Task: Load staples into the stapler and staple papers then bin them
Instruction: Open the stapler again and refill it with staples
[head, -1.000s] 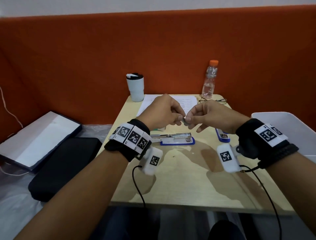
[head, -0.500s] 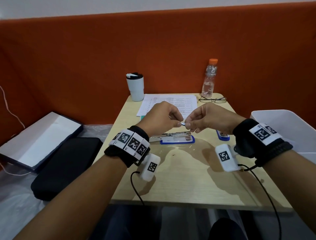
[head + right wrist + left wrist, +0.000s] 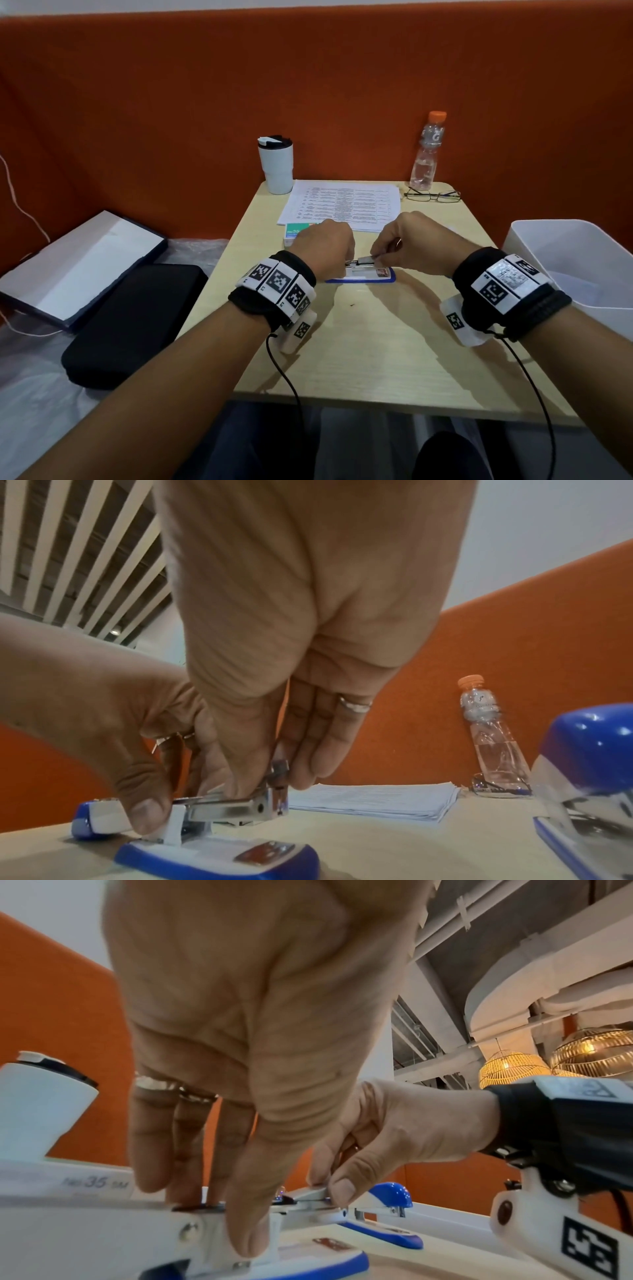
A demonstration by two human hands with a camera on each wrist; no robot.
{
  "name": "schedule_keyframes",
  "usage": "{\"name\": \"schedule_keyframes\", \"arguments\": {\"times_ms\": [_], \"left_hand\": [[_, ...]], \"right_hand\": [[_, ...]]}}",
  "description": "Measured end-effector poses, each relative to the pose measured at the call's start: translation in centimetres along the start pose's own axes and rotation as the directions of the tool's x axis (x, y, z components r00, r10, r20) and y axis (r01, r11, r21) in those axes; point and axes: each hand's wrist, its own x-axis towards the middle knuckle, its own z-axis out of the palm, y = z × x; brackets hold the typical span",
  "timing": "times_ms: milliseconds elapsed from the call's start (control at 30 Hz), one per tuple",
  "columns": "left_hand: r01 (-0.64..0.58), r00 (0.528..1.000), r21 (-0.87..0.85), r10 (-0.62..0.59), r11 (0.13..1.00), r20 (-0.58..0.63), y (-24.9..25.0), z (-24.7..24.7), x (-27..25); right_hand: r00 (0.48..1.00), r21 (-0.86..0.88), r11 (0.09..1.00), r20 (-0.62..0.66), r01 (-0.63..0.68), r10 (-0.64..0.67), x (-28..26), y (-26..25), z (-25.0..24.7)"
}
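A blue and white stapler (image 3: 359, 275) lies open mid-table, its cover folded back to the left (image 3: 99, 815) and the metal magazine (image 3: 236, 808) bare. My left hand (image 3: 337, 262) grips the stapler at its hinge, thumb (image 3: 250, 1229) on the near side and fingers behind. My right hand (image 3: 376, 255) pinches a silvery strip of staples (image 3: 365, 259) down at the magazine's front end (image 3: 318, 1195). Behind my left hand sits a green staple box (image 3: 296, 233). The printed papers (image 3: 342, 205) lie farther back. The white bin (image 3: 579, 240) stands off the table's right side.
A second blue stapler (image 3: 589, 764) rests just right of my right hand. A white tumbler (image 3: 275, 164), a bottle with an orange cap (image 3: 428, 154) and glasses (image 3: 432, 196) line the back edge. A black case (image 3: 137, 322) and a flat box (image 3: 78, 253) lie to the left.
Both hands came down from mid-air onto the stapler. The left hand let go of the staple strip and took the hinge; the right brought the strip to the magazine.
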Motion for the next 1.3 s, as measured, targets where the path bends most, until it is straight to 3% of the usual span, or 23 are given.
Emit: {"name": "schedule_keyframes", "arguments": {"times_ms": [867,1033,1300], "left_hand": [[-0.009,1.000,-0.017,0.009,1.000,-0.023,-0.2,0.0,0.0],[-0.007,1.000,-0.009,0.007,1.000,-0.028,0.0,0.1,0.1],[-0.005,0.999,-0.009,0.005,1.000,-0.039,-0.3,0.2,0.0]], "right_hand": [[0.998,-0.027,0.999,0.040,0.042,-0.041,0.3,-0.6,0.7],[0.993,-0.117,0.989,0.095,0.086,-0.075,0.0,-1.0,0.9],[0.995,-0.169,0.986,0.099,0.007,0.010,-0.3,-1.4,0.9]]}}
